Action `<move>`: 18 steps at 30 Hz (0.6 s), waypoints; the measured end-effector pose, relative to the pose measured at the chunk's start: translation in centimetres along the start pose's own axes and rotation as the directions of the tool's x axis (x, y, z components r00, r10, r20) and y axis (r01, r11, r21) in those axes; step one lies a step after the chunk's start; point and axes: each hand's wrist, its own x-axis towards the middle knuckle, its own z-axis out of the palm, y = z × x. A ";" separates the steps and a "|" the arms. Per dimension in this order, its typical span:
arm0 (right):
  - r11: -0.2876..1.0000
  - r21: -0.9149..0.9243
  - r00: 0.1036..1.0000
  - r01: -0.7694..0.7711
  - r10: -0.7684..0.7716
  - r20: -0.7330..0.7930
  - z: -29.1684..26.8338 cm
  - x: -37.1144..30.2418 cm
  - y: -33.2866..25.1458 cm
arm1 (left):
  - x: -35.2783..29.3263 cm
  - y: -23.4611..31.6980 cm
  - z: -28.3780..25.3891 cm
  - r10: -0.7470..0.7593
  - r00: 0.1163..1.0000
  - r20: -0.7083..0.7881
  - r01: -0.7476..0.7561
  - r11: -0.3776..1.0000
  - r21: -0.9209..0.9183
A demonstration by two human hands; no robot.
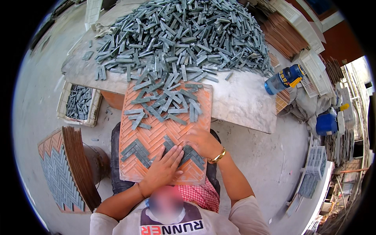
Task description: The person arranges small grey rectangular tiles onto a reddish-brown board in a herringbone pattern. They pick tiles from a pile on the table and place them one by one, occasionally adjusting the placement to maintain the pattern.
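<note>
Strips of dark stone (188, 39) are heaped at 12 o'clock on a pale table (243, 105), if a clock is laid over the orange board (166, 129) with both middles matched. Loose strips (169, 102) are scattered on the board's top half, also toward 12. Lower down, bare zigzag grooves can be seen, and some set strips (195, 156) are laid flat in them, near 4 o'clock and near 8.

The left hand (166, 166) is laid flat at 6 o'clock, on or just over the set strips, with most fingers kept together and one outer finger held a bit apart. The right hand (201, 144) is placed between 3 and 4 o'clock, with its fingers bent down to the board. Whether a strip is pinched there cannot be told.

Each strip looks hard, stiff and quite light. It is best held by its long sides, near the middle, with finger and thumb. Its corners could be chipped by a drop, and a dusty face may be a bit slippery. The board seems stiff too, and is best held by its side edges.

Between 9 and 10 o'clock, more strips are kept in a white crate (76, 122).
</note>
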 end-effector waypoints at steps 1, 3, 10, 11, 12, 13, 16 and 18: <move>1.000 0.030 1.000 -0.007 0.007 -0.004 -0.1 0.2 0.1 | 0.1 0.3 -0.3 -0.004 1.000 0.006 0.003 1.000 0.017; 0.996 0.000 0.990 -0.087 0.086 -0.113 -0.2 0.8 -0.1 | 0.2 0.5 -0.4 -0.003 1.000 0.011 0.003 0.999 0.042; 0.924 -0.285 0.942 -0.254 0.169 -0.291 2.1 4.1 0.0 | 0.3 0.2 0.1 0.024 1.000 0.018 -0.025 0.999 0.045; 0.937 -0.244 0.945 -0.250 0.181 -0.271 2.0 3.9 0.1 | 0.3 0.2 0.1 0.039 0.999 0.020 -0.040 0.998 0.056; 0.951 -0.197 0.952 -0.239 0.189 -0.243 1.9 3.6 0.2 | 0.0 0.2 0.0 0.028 0.999 0.018 -0.029 0.999 0.044; 0.962 -0.149 0.957 -0.229 0.195 -0.214 1.7 3.4 0.2 | -0.3 0.3 0.0 0.018 1.000 0.015 -0.019 0.999 0.032; 0.953 -0.249 0.985 -0.171 0.163 -0.055 0.1 1.7 -0.2 | -0.7 0.2 0.0 0.006 1.000 0.010 -0.007 0.999 0.032; 0.974 -0.196 0.993 -0.116 0.117 -0.010 -0.6 0.8 0.4 | -0.8 0.3 0.1 0.004 1.000 0.008 -0.005 0.999 0.041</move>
